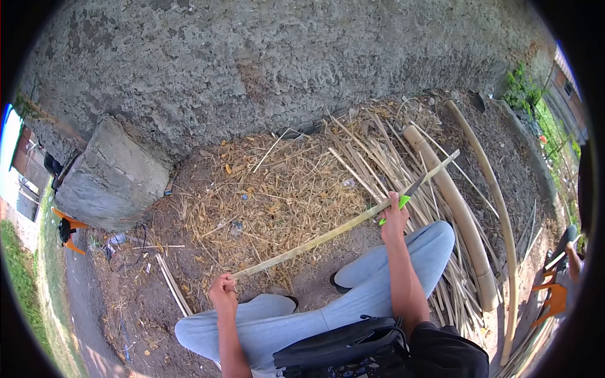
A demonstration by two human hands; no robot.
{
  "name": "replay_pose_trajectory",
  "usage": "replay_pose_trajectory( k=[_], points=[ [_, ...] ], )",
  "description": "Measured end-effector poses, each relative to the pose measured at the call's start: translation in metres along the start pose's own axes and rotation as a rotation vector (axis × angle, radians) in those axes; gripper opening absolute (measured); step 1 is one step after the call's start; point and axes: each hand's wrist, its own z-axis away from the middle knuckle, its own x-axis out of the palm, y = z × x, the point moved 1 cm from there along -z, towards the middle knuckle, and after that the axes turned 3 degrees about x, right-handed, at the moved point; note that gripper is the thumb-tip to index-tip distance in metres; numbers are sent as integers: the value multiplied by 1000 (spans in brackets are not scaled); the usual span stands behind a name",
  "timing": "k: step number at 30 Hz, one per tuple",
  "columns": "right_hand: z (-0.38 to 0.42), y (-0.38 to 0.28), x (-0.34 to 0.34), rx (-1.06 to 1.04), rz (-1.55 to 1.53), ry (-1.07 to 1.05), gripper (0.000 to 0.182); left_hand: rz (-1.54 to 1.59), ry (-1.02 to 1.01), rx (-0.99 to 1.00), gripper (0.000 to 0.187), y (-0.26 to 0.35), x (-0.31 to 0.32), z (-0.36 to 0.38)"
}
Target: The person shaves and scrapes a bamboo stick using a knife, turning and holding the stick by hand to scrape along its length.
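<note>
A long, flat bamboo strip (315, 241) slants across the view in front of my knees, its far end up at the right. My left hand (222, 293) is closed on its near end. With my right hand (395, 220) I grip a knife (414, 187) by its bright green handle. The dark blade points up and right, lying close along the strip. The strip also passes at the fingers of this hand, which hide part of the handle. My legs in light jeans (321, 321) are bent below the strip.
Many split bamboo strips (378, 157) lie piled at the right, beside a thick bamboo pole (457, 208) and a thinner curved pole (495, 183). Shavings (277, 195) cover the ground. A concrete block (116, 173) stands left, before a rough wall (283, 63). Another person's hand (573, 258) shows far right.
</note>
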Motion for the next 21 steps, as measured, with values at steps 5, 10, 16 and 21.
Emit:
replay_pose_trajectory(
  k=[5,10,16,21],
  points=[
    [-4,2,-4,-7,-19,-6,23,152,40,-68,22,-34,6,9],
    [-6,2,-6,28,-45,8,24,441,21,-309,26,-32,0,7],
    [-11,2,-10,45,-207,0,22,888,-144,-475,26,-16,-15,1],
    [1,12,-3,97,-185,-77,21,1219,36,-676,15,-20,-15,-1]
  ],
)
